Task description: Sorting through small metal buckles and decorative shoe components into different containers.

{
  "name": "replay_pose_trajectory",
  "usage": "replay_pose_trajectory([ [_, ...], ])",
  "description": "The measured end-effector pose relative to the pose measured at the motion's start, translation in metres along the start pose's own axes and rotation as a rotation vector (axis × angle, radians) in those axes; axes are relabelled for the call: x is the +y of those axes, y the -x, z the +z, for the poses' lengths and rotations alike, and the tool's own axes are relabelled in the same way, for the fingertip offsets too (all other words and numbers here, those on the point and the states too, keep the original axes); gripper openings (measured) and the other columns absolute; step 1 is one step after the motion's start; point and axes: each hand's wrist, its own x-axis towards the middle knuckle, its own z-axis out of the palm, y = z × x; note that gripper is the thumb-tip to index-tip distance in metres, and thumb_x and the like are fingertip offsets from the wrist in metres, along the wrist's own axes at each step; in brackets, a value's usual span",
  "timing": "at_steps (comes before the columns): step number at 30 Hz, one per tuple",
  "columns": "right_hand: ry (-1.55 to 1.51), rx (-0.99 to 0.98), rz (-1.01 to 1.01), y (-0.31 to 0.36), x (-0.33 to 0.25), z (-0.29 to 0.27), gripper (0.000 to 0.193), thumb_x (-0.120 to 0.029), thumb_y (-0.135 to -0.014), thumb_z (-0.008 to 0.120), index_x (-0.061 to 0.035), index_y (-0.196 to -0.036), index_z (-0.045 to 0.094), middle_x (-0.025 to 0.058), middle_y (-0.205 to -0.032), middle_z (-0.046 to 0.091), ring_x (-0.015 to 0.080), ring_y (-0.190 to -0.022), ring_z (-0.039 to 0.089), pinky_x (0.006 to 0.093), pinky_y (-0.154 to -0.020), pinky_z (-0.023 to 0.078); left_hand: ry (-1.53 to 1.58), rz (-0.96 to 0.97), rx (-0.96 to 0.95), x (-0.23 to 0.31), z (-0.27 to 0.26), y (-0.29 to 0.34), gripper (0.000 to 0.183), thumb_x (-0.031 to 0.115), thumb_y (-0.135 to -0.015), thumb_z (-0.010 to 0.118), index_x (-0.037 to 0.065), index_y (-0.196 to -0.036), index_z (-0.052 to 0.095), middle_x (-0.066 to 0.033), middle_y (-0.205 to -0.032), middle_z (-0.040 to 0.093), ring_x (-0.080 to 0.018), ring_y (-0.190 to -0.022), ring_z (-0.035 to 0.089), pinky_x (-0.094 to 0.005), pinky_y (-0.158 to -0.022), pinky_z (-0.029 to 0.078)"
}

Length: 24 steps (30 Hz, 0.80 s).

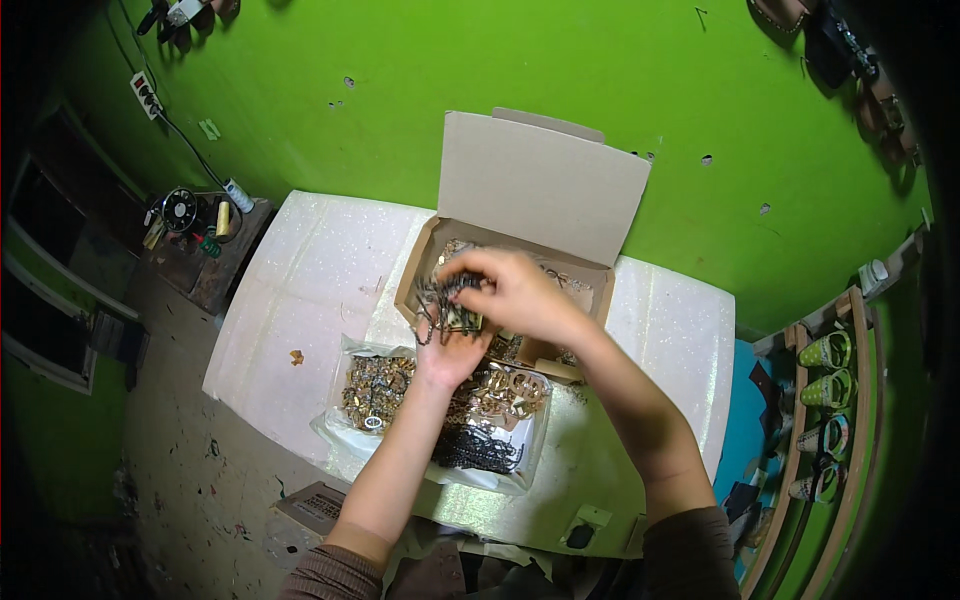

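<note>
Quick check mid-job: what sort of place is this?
Probably a small craft workshop, perhaps for footwear: beads and shiny trinkets lie near an open cardboard box on the table, and a wooden rack holds what look like green sandals.

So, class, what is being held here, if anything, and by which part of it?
A tangle of dark strands, its underside resting in the left hand. The right hand has its fingers at the upper side; blur hides whether they grip.

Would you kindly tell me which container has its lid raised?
The cardboard box: its lid stands open, while the plastic-lined tray shows none.
</note>
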Motion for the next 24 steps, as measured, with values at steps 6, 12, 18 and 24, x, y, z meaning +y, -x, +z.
replay_pose_trajectory([
  [6, 0.311, -0.029, -0.035, 0.011, 0.021, 0.05, 0.013, -0.01, -0.074, 0.057, -0.0004, -0.083, 0.06, 0.0144, -0.084, 0.061, 0.0306, -0.076, 0.058, 0.0346, -0.07, 0.046, 0.014, -0.095, -0.28, 0.028, -0.032, 0.008, 0.033, 0.026, -0.089, 0.034, 0.007, -0.107, 0.054, -0.0082, -0.101, 0.057, -0.0194, -0.094, 0.053, -0.0332, -0.086, 0.042],
  [12, 0.303, -0.027, 0.02, 0.001, -0.01, 0.077, 0.016, -0.012, -0.076, 0.057, -0.0023, -0.088, 0.06, 0.0135, -0.088, 0.061, 0.0283, -0.079, 0.059, 0.0328, -0.072, 0.046, 0.005, -0.154, -0.333, 0.065, -0.066, 0.033, 0.03, 0.025, -0.089, 0.032, 0.008, -0.099, 0.054, -0.008, -0.101, 0.057, -0.02, -0.094, 0.054, -0.037, -0.084, 0.043],
  [18, -0.121, -0.045, 0.176, -0.008, -0.03, 0.117, 0.018, -0.014, -0.079, 0.055, -0.0003, -0.09, 0.059, 0.0097, -0.076, 0.061, 0.0143, -0.07, 0.057, 0.0267, -0.065, 0.045, -0.21, -0.224, -0.055, 0.113, -0.096, 0.062, 0.026, 0.035, -0.083, 0.043, 0.015, -0.091, 0.058, -0.003, -0.09, 0.061, -0.0179, -0.086, 0.056, -0.0349, -0.075, 0.046],
  [24, -0.309, -0.079, 0.278, -0.018, -0.055, 0.156, 0.016, -0.013, -0.082, 0.054, -0.0013, -0.093, 0.058, 0.0028, -0.078, 0.059, 0.0075, -0.072, 0.052, 0.0227, -0.066, 0.043, -0.27, -0.286, -0.129, 0.146, -0.129, 0.057, 0.026, 0.034, -0.084, 0.042, 0.015, -0.093, 0.057, -0.0013, -0.092, 0.06, -0.016, -0.086, 0.055, -0.0322, -0.075, 0.043],
])
